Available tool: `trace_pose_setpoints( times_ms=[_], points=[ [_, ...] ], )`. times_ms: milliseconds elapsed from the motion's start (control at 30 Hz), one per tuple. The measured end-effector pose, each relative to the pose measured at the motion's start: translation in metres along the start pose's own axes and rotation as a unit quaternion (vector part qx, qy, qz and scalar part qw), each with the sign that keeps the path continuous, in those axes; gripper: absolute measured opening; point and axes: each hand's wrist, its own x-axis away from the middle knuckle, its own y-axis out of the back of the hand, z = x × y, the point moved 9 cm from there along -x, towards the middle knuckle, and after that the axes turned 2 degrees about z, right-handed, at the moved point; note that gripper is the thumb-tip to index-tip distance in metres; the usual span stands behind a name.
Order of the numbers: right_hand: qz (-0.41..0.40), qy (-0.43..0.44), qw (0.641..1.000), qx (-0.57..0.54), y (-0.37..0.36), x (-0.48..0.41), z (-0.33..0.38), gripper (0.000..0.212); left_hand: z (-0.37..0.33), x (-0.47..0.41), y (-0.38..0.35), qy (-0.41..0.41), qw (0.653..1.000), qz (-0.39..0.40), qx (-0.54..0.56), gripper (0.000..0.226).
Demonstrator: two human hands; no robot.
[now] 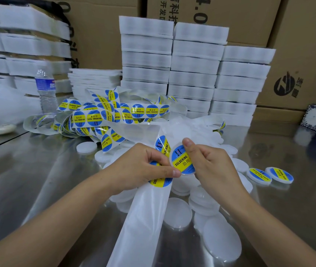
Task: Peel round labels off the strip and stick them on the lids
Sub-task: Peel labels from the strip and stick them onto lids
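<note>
Labels in a long tangle lie heaped on the steel surface (28, 170) at the left, blue and yellow rounds on a glossy strip (145, 218) that runs down toward the person. The left hand (143, 166) is closed on that strip, pinching it where the next label (161, 182) sits, thumb tip just touching the lid's lower edge. Just to its right, the right hand (211, 166) grips a white lid (182, 160) by its rim, thumb on top, with a label already lying on its face. It looks like the pressing-down stage. To do it well, I would keep the lid steady in the right hand and rub the thumb outward from the middle so no bubble stays under the label, checking that the round sits centred inside the rim. Bare lids (176, 211) are piled beneath both hands; two finished lids (268, 175) lie further right, apart from the pile.
</note>
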Motion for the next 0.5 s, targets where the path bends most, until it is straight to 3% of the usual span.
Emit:
trace_pose_setpoints(
  times_ms=[300, 400, 500],
  points=[
    [-0.001, -0.009, 1.000, -0.028, 0.004, -0.001, -0.002, 0.060, -0.002, 0.001, 0.003, 0.007, 1.000, -0.013, 0.002, 0.024],
    [0.010, 0.049, 0.999, -0.012, 0.004, -0.002, 0.007, 0.051, -0.003, 0.001, 0.005, 0.004, 1.000, -0.022, 0.012, 0.024],
    [0.055, 0.115, 0.989, 0.074, -0.004, 0.003, 0.017, 0.065, -0.002, 0.001, 0.009, 0.003, 0.998, -0.044, 0.044, 0.036]
  ],
)
